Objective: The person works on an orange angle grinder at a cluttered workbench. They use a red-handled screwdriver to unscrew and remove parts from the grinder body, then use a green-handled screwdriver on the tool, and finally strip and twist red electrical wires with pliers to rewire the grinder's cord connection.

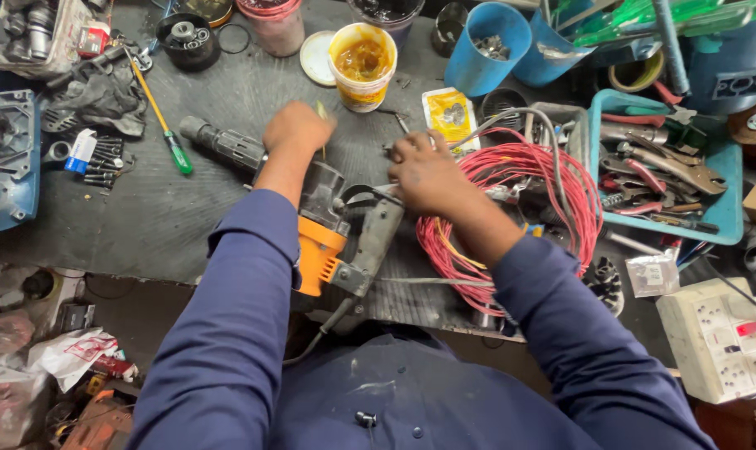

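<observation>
A grey and orange power drill lies on the dark workbench, its chuck end pointing to the upper left. My left hand is closed over the drill's body and pinches a thin stick-like tool. My right hand rests knuckles-up just right of the drill's handle, beside a coil of red wire; what its fingers grip is hidden. Both arms wear dark blue sleeves.
A tub of yellow grease, blue cups, and a yellow packet stand behind. A blue tray of pliers sits right, a white power strip lower right, a green-handled screwdriver and blue housing left.
</observation>
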The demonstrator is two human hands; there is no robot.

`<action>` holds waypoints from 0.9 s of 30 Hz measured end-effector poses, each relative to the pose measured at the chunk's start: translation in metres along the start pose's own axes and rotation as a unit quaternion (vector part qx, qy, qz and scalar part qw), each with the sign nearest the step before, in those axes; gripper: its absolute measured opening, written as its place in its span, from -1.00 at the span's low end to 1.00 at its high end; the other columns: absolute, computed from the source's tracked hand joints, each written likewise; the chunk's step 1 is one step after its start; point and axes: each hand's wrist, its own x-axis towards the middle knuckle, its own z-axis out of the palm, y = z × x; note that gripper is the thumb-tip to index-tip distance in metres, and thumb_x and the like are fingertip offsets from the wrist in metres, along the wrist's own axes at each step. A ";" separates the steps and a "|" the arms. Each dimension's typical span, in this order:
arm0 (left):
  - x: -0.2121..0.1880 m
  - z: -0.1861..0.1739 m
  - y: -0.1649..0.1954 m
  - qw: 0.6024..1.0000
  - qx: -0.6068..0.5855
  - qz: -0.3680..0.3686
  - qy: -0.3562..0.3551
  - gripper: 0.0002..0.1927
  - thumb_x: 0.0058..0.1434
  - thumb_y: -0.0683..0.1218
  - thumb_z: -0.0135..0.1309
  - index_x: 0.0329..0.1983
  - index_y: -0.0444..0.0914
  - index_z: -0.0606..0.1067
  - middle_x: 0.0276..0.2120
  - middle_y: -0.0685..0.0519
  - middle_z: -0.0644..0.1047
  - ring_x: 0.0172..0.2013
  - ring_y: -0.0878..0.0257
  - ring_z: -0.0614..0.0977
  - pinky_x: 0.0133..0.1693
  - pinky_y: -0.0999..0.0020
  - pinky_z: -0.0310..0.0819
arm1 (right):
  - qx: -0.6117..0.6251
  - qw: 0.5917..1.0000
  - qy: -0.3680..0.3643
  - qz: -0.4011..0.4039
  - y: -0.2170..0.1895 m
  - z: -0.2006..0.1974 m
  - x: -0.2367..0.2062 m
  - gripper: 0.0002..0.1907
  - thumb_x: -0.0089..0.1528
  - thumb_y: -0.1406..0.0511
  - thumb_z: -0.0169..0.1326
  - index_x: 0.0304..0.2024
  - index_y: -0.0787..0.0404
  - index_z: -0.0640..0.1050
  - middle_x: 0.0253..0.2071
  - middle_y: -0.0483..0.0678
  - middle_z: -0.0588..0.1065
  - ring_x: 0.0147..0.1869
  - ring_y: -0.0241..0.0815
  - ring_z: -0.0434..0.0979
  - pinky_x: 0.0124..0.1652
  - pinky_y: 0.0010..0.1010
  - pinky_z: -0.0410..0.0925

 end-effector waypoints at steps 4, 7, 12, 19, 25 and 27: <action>0.019 -0.002 -0.049 0.934 -0.352 0.063 -0.004 -0.71 0.32 0.02 0.05 -0.12 -0.32 0.44 -0.35 -0.12 0.65 -0.40 0.13 0.67 -0.28 0.24 0.56 | 0.108 0.992 -0.023 0.058 0.006 0.022 -0.004 -0.73 0.21 0.07 0.16 -0.23 0.10 0.66 -0.03 -0.01 0.48 0.16 0.06 0.39 0.09 0.01 0.23; 0.016 -0.010 -0.095 0.826 -0.551 0.106 -0.057 -0.79 0.34 -0.11 -0.06 -0.03 -0.27 0.27 -0.49 0.03 0.50 -0.60 0.27 0.52 -0.51 0.33 0.45 | 0.056 0.991 0.044 0.111 -0.008 0.031 -0.016 -0.73 0.26 0.09 0.13 -0.27 0.13 0.63 -0.19 0.00 0.52 -0.01 0.08 0.50 -0.03 -0.01 0.32; -0.033 -0.014 -0.189 0.722 -0.651 0.037 -0.234 -0.80 0.33 -0.07 0.10 -0.16 -0.24 0.35 -0.52 0.14 0.39 -0.62 0.37 0.36 -0.56 0.43 0.28 | 0.165 0.893 0.244 0.340 -0.018 -0.037 -0.055 -0.75 0.51 0.23 0.00 -0.16 0.31 0.47 -0.18 0.17 0.44 -0.12 0.19 0.46 -0.14 -0.05 0.32; -0.089 0.021 -0.215 0.510 -0.788 0.032 -0.343 -0.69 0.33 -0.02 0.10 0.07 -0.22 0.43 -0.20 0.11 0.53 -0.34 0.43 0.47 -0.31 0.49 0.40 | 0.262 0.927 0.162 0.213 -0.187 -0.031 0.002 -0.84 0.27 0.30 0.08 -0.11 0.20 0.54 -0.16 0.10 0.50 -0.06 0.13 0.51 -0.06 -0.16 0.39; -0.039 0.000 -0.278 0.867 -0.468 -0.027 -0.168 -0.65 0.33 -0.10 0.01 0.17 -0.17 0.35 -0.27 -0.01 0.52 -0.36 0.16 0.56 -0.32 0.11 0.55 | 0.276 0.921 0.233 0.144 -0.272 0.011 0.003 -0.64 0.19 0.19 0.26 -0.05 0.23 0.53 -0.07 0.01 0.49 0.04 0.07 0.51 0.06 -0.13 0.37; -0.021 -0.016 -0.311 0.967 -0.140 0.207 0.048 -0.60 0.29 -0.14 0.13 0.18 -0.25 0.37 -0.07 -0.15 0.52 -0.15 -0.17 0.57 -0.18 -0.04 0.47 | 0.243 0.946 0.200 0.077 -0.273 0.021 -0.016 -0.79 0.25 0.20 0.27 -0.12 0.07 0.56 -0.10 -0.16 0.51 0.04 -0.13 0.53 0.15 -0.15 0.37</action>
